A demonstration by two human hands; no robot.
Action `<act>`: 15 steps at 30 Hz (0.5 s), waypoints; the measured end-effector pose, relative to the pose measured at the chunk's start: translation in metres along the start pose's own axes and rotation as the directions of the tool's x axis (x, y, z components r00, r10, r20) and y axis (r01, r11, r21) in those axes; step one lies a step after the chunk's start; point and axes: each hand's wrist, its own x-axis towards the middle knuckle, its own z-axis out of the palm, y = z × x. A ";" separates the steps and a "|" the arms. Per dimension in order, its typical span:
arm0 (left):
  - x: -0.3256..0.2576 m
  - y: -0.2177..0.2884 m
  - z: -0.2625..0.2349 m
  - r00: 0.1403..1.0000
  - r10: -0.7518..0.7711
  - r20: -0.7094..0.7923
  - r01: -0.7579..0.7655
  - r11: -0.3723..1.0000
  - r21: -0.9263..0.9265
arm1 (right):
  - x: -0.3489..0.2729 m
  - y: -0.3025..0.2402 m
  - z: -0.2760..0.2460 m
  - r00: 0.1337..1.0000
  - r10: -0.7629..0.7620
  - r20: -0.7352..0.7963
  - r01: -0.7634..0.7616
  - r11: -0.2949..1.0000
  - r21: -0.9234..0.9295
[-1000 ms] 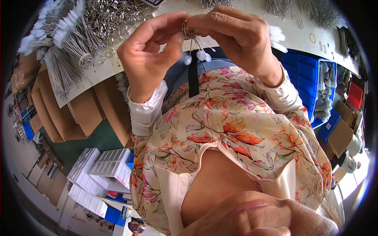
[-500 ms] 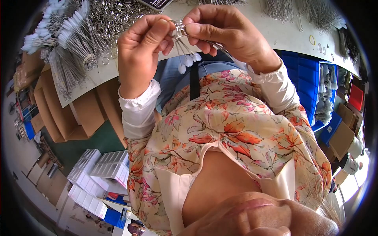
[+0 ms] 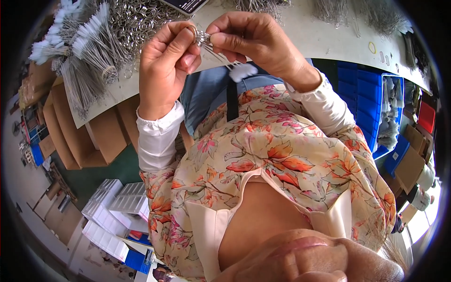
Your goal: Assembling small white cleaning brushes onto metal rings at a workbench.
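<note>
Between the thumb and fingers of my left hand (image 3: 165, 61), a metal split ring (image 3: 193, 34) is pinched. My right hand (image 3: 265, 44), also closed, grips the looped metal ends of several thin wire brushes (image 3: 243, 72) right beside the ring. Those loops appear to be on the ring, though fingers partly cover them. The brushes' white bristle tips hang together below my right hand, above my lap. To the left of my left hand lie bundles of similar wire brushes (image 3: 91, 44) with white tips, next to a heap of loose metal rings (image 3: 136, 21).
The pale worktable (image 3: 300, 33) curves across the top. More wire bundles (image 3: 333, 11) lie at its far right, with a yellow band (image 3: 372, 47). A dark flat item (image 3: 185, 4) sits at the back. Blue crates (image 3: 359, 89) stand right, cardboard boxes (image 3: 84, 127) left, below the table.
Both hands have shifted slightly left, the right one more. The brushes' white tips, spread apart before, now hang bunched together and farther right. The ring shows more clearly in my left hand.
</note>
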 end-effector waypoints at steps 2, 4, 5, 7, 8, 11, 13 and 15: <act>-0.003 0.006 -0.001 0.998 -0.012 0.058 0.010 0.999 0.037 | -0.001 0.005 -0.003 0.999 0.030 0.041 -0.030 1.000 -0.007; -0.006 0.018 0.008 0.999 0.023 0.025 -0.034 0.765 0.643 | -0.003 0.007 0.000 1.000 0.000 0.022 0.001 1.000 -0.031; -0.005 0.012 0.001 0.985 0.145 0.095 -0.167 0.644 0.747 | -0.002 0.007 0.001 1.000 0.001 0.021 -0.001 0.999 -0.032; 0.000 0.009 -0.003 0.932 0.319 0.174 -0.317 0.481 0.818 | 0.001 0.005 0.005 0.998 -0.056 0.022 0.056 0.998 0.014; 0.000 0.009 -0.004 0.843 0.462 0.277 -0.436 0.284 0.854 | 0.002 0.003 0.007 0.998 -0.056 0.028 0.056 0.998 0.016; -0.003 0.000 -0.007 0.937 0.349 0.018 -0.313 0.814 0.489 | 0.004 0.001 0.010 0.997 -0.065 0.033 0.063 0.997 0.051; -0.003 -0.007 -0.013 0.970 0.225 -0.092 -0.224 0.974 0.022 | 0.006 0.006 0.015 0.998 -0.067 -0.007 0.067 0.995 0.071; -0.004 -0.009 -0.013 0.971 0.203 -0.127 -0.214 0.974 -0.076 | 0.008 0.017 0.022 0.979 -0.199 -0.042 0.195 0.978 -0.074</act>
